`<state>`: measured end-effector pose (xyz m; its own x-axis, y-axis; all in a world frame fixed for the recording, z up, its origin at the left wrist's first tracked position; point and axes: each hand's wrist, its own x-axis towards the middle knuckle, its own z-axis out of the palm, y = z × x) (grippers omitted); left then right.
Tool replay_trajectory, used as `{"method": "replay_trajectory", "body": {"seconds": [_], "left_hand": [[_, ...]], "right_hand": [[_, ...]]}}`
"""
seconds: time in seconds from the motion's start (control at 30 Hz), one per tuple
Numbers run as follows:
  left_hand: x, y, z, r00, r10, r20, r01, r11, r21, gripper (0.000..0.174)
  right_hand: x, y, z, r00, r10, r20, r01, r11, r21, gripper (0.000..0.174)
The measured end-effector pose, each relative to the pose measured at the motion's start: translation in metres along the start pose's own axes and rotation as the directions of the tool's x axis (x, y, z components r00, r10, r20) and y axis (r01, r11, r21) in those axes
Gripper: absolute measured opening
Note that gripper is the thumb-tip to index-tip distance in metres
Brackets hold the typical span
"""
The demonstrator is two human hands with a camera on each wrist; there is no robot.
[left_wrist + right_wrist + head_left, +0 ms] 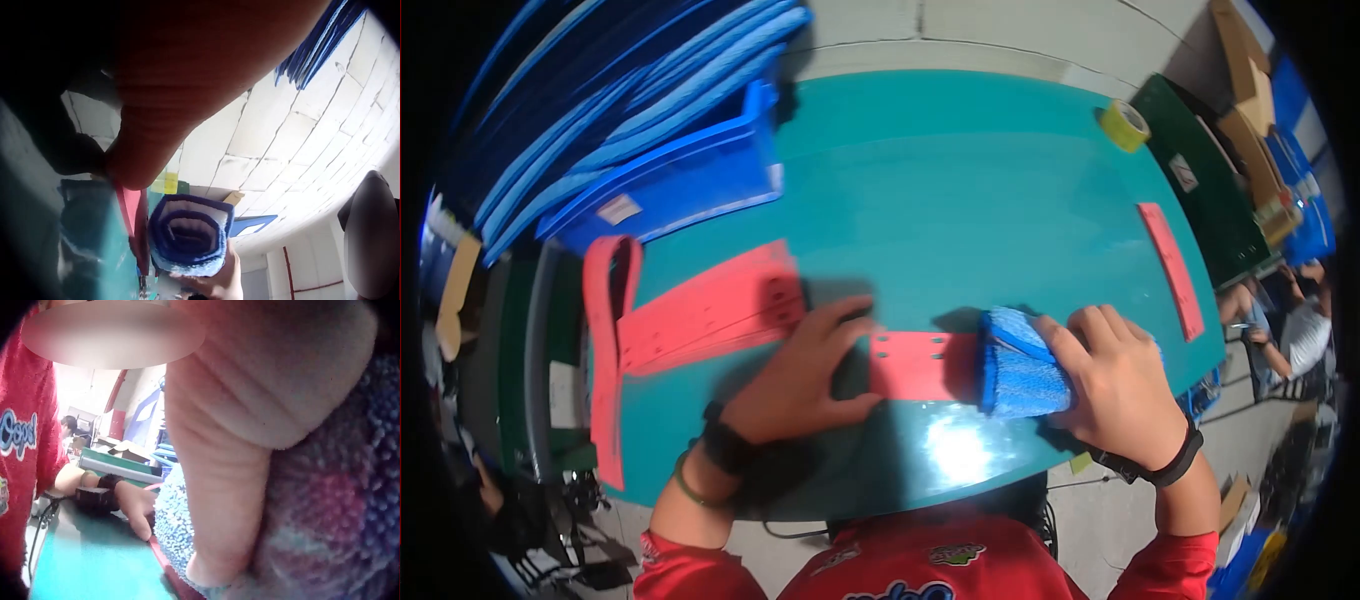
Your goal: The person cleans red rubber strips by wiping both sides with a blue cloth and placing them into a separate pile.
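A red flat strip with punched holes (910, 365) lies on the green table. My left hand (800, 375) is at its left end, thumb and fingers spread near its two corners. From the left wrist view, a fingertip (134, 178) meets the edge of the strip. My right hand (1115, 375) grips a folded blue towel (1025, 375), which covers the strip's right part. Seen end-on in the left wrist view, the towel (190, 234) is rolled in layers. Close up in the right wrist view, my thumb (222, 519) presses along the fuzzy towel.
More red perforated pieces (710, 310) and a looped red strip (605, 350) lie at left. A blue bin (690, 180) stands behind them. On the right are a narrow red strip (1170, 270), a yellow tape roll (1125, 125) and a dark green box (1200, 180).
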<state>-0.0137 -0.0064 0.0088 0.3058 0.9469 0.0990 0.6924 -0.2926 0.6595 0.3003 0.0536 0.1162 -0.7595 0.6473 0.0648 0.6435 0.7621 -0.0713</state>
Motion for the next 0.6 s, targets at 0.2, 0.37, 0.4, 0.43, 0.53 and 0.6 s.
{"method": "replay_trajectory", "body": {"seconds": [0.2, 0.37, 0.4, 0.43, 0.53, 0.6], "left_hand": [[0.002, 0.004, -0.002, 1.000, 0.023, 0.019, -0.022, 0.998, -0.063, 0.068], [0.004, 0.002, 0.001, 0.999, 0.037, 0.007, -0.036, 0.995, -0.090, 0.066], [0.005, 0.002, 0.001, 0.999, 0.034, 0.018, -0.032, 0.995, -0.093, 0.065], [0.005, 0.003, 0.000, 0.999, 0.031, 0.023, -0.029, 0.996, -0.088, 0.065], [0.006, 0.006, 0.001, 0.998, 0.060, -0.007, -0.060, 0.996, -0.071, 0.060], [0.005, 0.006, 0.002, 0.998, 0.058, -0.022, -0.060, 0.997, -0.055, 0.061]], "right_hand": [[-0.023, 0.013, -0.004, 0.987, 0.157, 0.031, -0.154, 0.985, -0.079, 0.064], [-0.041, 0.025, -0.006, 0.965, 0.261, -0.014, -0.260, 0.955, -0.142, 0.066], [-0.038, 0.019, -0.007, 0.963, 0.268, -0.026, -0.269, 0.954, -0.133, 0.067], [-0.034, 0.013, -0.010, 0.973, 0.230, -0.007, -0.229, 0.970, -0.085, 0.070], [-0.018, -0.002, -0.009, 0.995, 0.092, 0.042, -0.092, 0.996, -0.014, 0.082], [-0.009, -0.002, -0.002, 0.994, 0.056, 0.090, -0.054, 0.998, -0.029, 0.083]]}}
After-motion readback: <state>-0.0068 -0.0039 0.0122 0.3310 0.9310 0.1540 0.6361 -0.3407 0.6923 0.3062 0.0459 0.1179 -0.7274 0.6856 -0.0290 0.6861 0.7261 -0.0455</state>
